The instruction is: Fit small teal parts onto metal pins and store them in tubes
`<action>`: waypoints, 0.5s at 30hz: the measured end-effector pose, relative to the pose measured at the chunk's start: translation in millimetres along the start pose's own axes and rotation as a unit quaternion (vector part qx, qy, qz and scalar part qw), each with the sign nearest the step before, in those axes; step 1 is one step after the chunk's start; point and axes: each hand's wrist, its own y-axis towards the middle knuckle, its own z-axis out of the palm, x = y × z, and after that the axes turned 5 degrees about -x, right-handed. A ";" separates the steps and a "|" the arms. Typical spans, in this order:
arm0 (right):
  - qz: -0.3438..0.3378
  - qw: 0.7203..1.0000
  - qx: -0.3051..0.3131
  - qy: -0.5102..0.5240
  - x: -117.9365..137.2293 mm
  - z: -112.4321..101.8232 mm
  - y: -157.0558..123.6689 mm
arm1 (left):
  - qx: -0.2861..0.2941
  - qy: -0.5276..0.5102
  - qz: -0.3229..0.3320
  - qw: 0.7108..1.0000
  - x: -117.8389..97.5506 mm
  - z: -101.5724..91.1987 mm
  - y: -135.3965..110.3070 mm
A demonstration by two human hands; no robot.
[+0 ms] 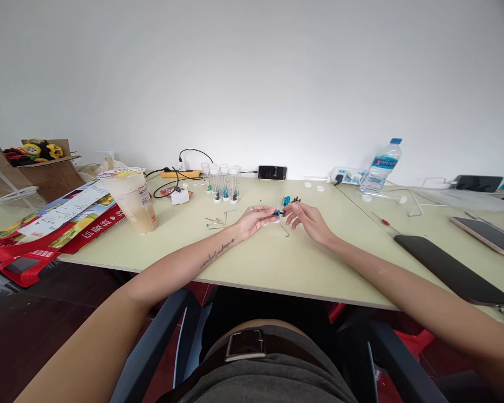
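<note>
My left hand (253,220) pinches a small blue metal part (276,213) with a dark end pointing right. Close by on the right is my right hand (312,221), its thumb and forefinger together at that dark end; whatever they grip is too small to make out. Just beyond the hands lie another blue part (286,200) and several small black pieces (296,199). An L-shaped hex key (285,231) rests below the fingers. Several more thin metal keys (215,223) are spread to the left of my left hand.
Several clear tubes (224,187) with small parts stand at the back, near a propped phone (272,172). A drink cup (131,201) and red bag (88,229) are left. On the right are a water bottle (381,166), a dark phone (453,268) and a red-handled tool (385,222).
</note>
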 end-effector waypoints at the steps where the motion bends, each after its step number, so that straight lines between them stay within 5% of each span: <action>1: 0.000 1.000 -0.002 0.000 0.3 0.1 0.0 | -0.002 0.002 0.002 1.000 0.6 -0.1 0.3; 15: -0.002 1.000 -0.004 -0.010 0.8 0.2 -0.2 | -0.014 0.006 0.007 1.000 -0.8 2.5 -1.3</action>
